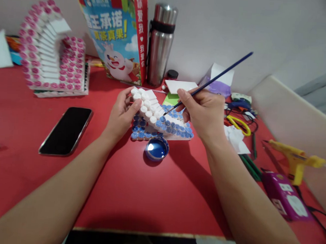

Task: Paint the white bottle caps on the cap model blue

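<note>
My right hand (203, 111) grips a thin dark blue paintbrush (217, 76), its tip touching or just over a craft piece (149, 110) edged with rows of small round knobs. Some knobs are blue, while those at the upper left are still white. With fingers and thumb, my left hand (122, 110) holds the piece by its white upper-left end, tilted above the table. In front of it sits a small round pot of blue paint (157, 149). Part of the piece is hidden behind my right hand.
A pink-and-white knobbed craft piece (52, 50), phone (66, 131), printed bag (115, 35) and steel flask (161, 45) stand or lie left and behind. To the right are yellow-handled scissors (238, 125), crumpled tissue (235, 138), a yellow glue gun (295, 154) and a purple box (285, 195).
</note>
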### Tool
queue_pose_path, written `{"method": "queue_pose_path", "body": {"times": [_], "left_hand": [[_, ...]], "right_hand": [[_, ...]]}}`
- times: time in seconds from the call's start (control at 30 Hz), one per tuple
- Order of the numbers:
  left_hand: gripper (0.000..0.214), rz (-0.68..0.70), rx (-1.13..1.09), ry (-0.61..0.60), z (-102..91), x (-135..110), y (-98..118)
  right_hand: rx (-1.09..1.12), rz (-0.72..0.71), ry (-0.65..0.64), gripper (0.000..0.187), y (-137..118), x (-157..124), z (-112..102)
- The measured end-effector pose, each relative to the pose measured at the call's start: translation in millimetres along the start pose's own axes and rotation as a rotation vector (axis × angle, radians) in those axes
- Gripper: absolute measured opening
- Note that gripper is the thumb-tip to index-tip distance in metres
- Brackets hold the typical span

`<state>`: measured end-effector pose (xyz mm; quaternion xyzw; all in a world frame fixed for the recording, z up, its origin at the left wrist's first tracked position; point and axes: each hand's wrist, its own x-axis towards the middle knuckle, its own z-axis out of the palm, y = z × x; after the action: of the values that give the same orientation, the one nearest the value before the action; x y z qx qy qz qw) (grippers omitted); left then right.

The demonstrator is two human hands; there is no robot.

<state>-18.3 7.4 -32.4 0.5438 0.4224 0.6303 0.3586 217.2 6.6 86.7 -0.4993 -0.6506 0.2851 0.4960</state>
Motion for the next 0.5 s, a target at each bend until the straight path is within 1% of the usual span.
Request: {"method": "queue_pose_path", "body": {"times": [0.13,0.33,0.5], "left_hand": [[0.076,0.000,0.001,0.010,0.1,0.4,-0.4],[0.077,0.000,0.000,0.011,0.4,0.2,0.9],[0.074,-0.004,-0.002,0.006,0.2,0.2,0.6]], "right_hand": [[-0.002,0.011,-0.011,0.042,0.5,-0.8,0.8],[-0.017,0.012,-0.023,0.046,1.8,-1.1,1.8],[-0.022,-0.001,-0.007,0.041,3.2,-0.4,1.1]]}}
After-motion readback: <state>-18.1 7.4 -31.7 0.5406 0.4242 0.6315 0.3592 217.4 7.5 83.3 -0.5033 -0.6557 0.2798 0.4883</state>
